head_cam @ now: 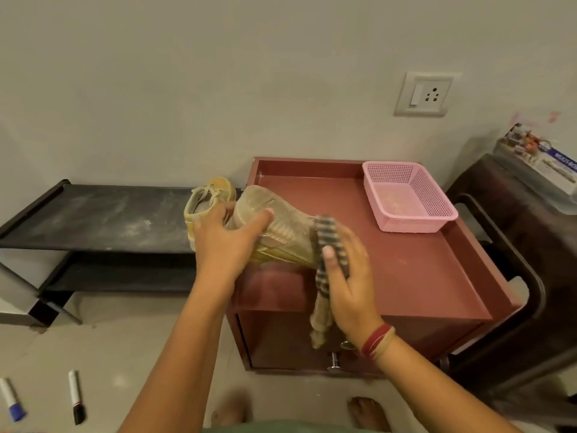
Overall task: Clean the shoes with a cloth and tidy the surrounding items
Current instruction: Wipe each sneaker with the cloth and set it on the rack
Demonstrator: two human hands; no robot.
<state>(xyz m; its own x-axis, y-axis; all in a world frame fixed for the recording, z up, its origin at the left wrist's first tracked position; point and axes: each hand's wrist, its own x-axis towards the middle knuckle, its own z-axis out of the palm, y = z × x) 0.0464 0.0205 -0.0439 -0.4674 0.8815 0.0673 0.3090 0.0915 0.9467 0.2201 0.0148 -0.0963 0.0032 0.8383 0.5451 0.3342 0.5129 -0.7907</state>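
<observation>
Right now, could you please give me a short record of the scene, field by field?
left hand: grips the yellow shoe, sole facing the camera
right hand: holds the striped cloth against that shoe
second shoe: on the black rack, beside the red cabinet
pink basket: on the cabinet top, far right corner
markers: two on the floor, left

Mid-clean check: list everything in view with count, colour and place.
held shoe: 1, dusty yellow, above cabinet's left edge
second shoe: 1, yellow, rack's right end
cloth: 1, dark-striped, against held shoe
basket: 1, pink, cabinet's far right
cabinet: 1, red-brown, by wall
rack: 1, black, left of cabinet
markers: 2, white, floor lower left
socket: 1, white, wall
chair: 1, dark brown, right of cabinet
printed box: 1, multicoloured, on chair
left hand: 1, grips held shoe
right hand: 1, holds cloth
feet: 2, bare, bottom edge
</observation>
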